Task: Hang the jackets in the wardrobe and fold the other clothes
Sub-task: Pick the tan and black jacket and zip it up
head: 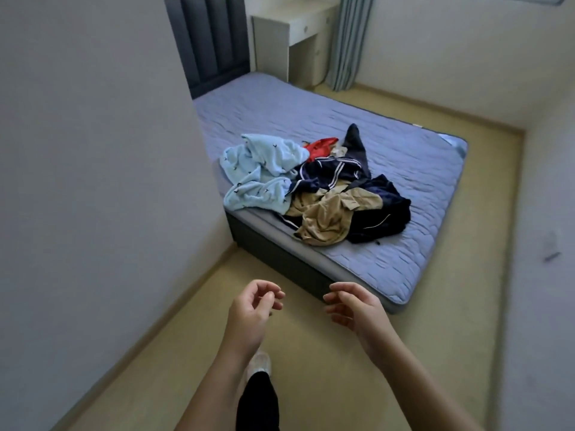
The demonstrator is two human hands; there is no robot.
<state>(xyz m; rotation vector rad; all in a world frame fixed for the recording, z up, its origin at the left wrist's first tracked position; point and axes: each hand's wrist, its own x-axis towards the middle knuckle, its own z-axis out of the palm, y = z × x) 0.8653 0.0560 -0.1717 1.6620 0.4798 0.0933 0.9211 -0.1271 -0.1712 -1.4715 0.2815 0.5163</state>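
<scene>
Extending forward from the bottom edge, two bare forearms hang above a tan floor (174, 353), palms turned toward each other. The left hand (253, 309) has loosely curled fingers, its grip slack and holding nothing; the right hand (354, 309), near it, is equally relaxed, its grip empty too. Both are well apart from the bed (404, 244), whose quilted grey-blue cover carries a rumpled pile of clothes (314, 188) near its foot-end corner. In the pile, a pale blue garment (261, 172) with small dark motifs lies at the left. A red piece (320, 147) lies toward the back, and a navy jacket (329, 172) with white stripes sits in the middle. A crumpled tan garment (326, 216) lies at the front, and a dark garment (385, 209) at the right.
</scene>
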